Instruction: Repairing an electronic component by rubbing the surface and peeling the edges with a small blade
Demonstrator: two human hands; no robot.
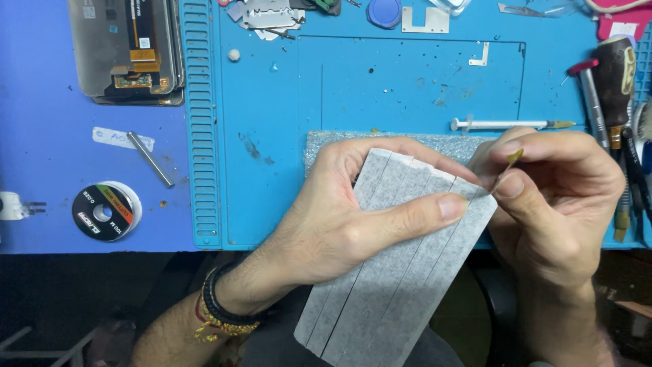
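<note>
Over the blue mat's [272, 204] front edge, left hand [333, 224] grips a grey sheet [401, 272] cut into strips, thumb across its top; right hand [550, 204] pinches a small yellowish tool [514, 157] at the sheet's upper right corner. Hands hide most of the foam pad [380, 139] behind. Syringe [506, 124] lies just beyond; screwdrivers [604, 88] right; wire spool [105, 212], metal rod [151, 160], phone screens [129, 47] left.

Illumination is bright and even from overhead, with soft, short shadows beneath the left hand [339, 224] and right hand [550, 204]. The blue work mat [407, 81] is sharply focused with mild sheen. The area below the mat edge is dark and indistinct.
</note>
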